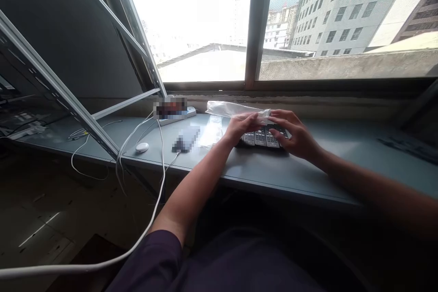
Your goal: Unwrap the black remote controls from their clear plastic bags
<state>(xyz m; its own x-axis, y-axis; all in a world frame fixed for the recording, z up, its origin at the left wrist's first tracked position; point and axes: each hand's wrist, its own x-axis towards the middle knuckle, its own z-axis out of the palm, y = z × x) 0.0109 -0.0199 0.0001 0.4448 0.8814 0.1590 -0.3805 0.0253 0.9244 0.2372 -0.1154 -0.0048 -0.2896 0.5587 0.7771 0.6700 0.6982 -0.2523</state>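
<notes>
A long clear plastic bag [224,108] stretches above the desk, its crumpled end between my two hands. My left hand [243,125] is closed on the bag near this end. At the bag's tip are the fingertips of my right hand [297,134]; its fingers are stretched out and the thumb stands apart below them. Under both hands, several black remote controls [260,138] with pale buttons lie side by side on the desk. My hands and the bag partly hide them.
The grey desk [328,173] runs below a window. More clear plastic [212,131] lies left of the remotes. Beyond it are a partly blurred device [185,141] with a cable, a round white object [142,147] and a power strip [190,112]. A white cable [160,191] crosses the desk's front edge beside a metal frame [102,134].
</notes>
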